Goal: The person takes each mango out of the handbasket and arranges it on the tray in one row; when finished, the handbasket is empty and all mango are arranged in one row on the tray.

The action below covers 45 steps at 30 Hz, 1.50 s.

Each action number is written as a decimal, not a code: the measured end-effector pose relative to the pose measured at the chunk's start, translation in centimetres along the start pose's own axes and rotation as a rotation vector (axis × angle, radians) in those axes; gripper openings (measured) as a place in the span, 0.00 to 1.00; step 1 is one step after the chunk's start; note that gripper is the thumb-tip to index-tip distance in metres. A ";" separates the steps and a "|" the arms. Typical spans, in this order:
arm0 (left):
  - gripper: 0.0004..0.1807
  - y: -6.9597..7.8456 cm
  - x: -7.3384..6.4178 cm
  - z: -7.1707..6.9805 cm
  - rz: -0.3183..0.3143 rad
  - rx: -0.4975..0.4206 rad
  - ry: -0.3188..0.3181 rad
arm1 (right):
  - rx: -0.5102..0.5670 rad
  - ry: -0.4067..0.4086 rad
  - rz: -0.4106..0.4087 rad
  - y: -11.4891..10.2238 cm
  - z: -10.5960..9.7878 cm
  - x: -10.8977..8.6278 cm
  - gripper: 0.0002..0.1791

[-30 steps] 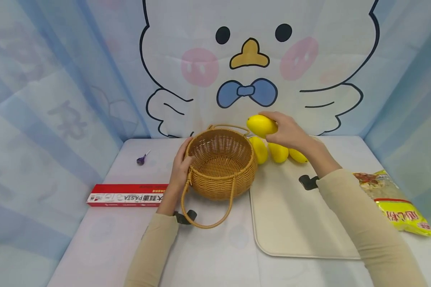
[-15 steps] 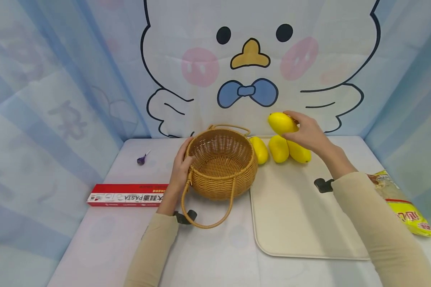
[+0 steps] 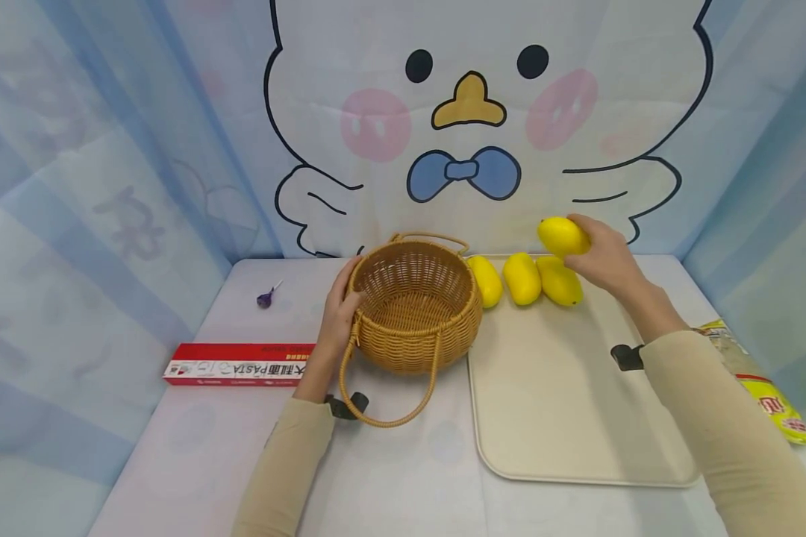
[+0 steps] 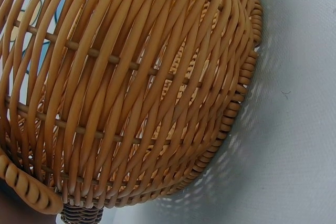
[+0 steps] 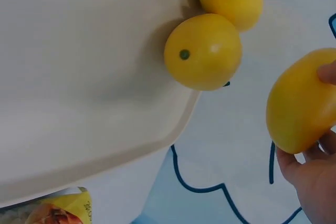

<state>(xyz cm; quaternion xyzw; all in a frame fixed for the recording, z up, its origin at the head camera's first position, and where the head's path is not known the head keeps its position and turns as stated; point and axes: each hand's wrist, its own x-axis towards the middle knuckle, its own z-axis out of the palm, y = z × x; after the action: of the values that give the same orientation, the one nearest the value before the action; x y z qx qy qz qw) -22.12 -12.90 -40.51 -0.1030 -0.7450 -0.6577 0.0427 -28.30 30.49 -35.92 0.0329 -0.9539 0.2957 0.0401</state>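
My left hand grips the left side of a round wicker basket, thumb at the rim. The basket's swing handles hang to front and back, and its woven wall fills the left wrist view. My right hand holds a yellow mango above the far end of a beige tray. In the right wrist view the fingertips support this mango from the side. Three more mangoes lie along the tray's far edge: one beside the basket, a middle one and a right one.
A red and white pasta box lies left of the basket, partly behind the left forearm. Farther back is a small purple lollipop. A yellow food packet lies right of the tray, partly covered by the right sleeve. A printed curtain stands behind.
My right hand has moved to the right with the mango, from beside the basket to above the right-hand mango in the row. My left hand and the basket have stayed put.
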 end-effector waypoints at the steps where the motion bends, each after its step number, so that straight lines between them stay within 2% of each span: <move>1: 0.35 0.0 0.0 0.0 0.003 -0.002 0.001 | 0.000 0.017 0.007 0.4 0.0 -0.1 0.45; 4: 0.35 -0.1 0.0 0.0 0.005 -0.001 -0.001 | -0.008 0.063 0.027 1.5 0.1 -0.2 0.43; 9: 0.35 -0.1 0.0 -0.1 0.002 0.004 0.002 | -0.015 0.088 0.054 3.2 0.3 -0.3 0.42; 16: 0.35 -0.2 0.1 0.0 0.003 -0.005 0.000 | -0.036 0.078 0.090 5.2 0.8 -0.9 0.41; 23: 0.35 -0.2 0.1 0.2 0.016 0.005 -0.008 | -0.118 0.071 0.101 7.1 1.4 -1.4 0.39; 27: 0.35 -1.7 0.7 0.2 0.016 -0.005 -0.001 | -0.150 0.055 0.118 8.0 1.9 -1.7 0.38; 30: 0.34 -3.1 1.2 0.2 0.027 -0.003 0.015 | -0.162 0.044 0.144 8.2 2.3 -1.9 0.38; 33: 0.34 -3.6 1.4 0.3 0.045 0.012 0.027 | -0.179 0.042 0.165 8.3 2.7 -2.1 0.37; 36: 0.34 -3.7 1.3 0.2 0.056 0.014 0.035 | -0.180 0.016 0.177 8.2 3.0 -2.1 0.37; 41: 0.34 -3.7 1.3 0.0 0.041 0.017 0.038 | -0.153 -0.049 0.213 7.8 3.0 -1.8 0.34; 45: 0.34 -3.3 1.2 -0.2 0.020 0.001 0.020 | -0.127 -0.048 0.236 7.5 3.0 -1.8 0.34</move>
<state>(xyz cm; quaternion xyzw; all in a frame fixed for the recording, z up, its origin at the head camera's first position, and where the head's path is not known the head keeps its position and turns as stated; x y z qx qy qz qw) -24.01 -13.38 -43.44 -0.1036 -0.7438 -0.6578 0.0567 -27.35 35.09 -42.76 -0.0751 -0.9686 0.2365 -0.0159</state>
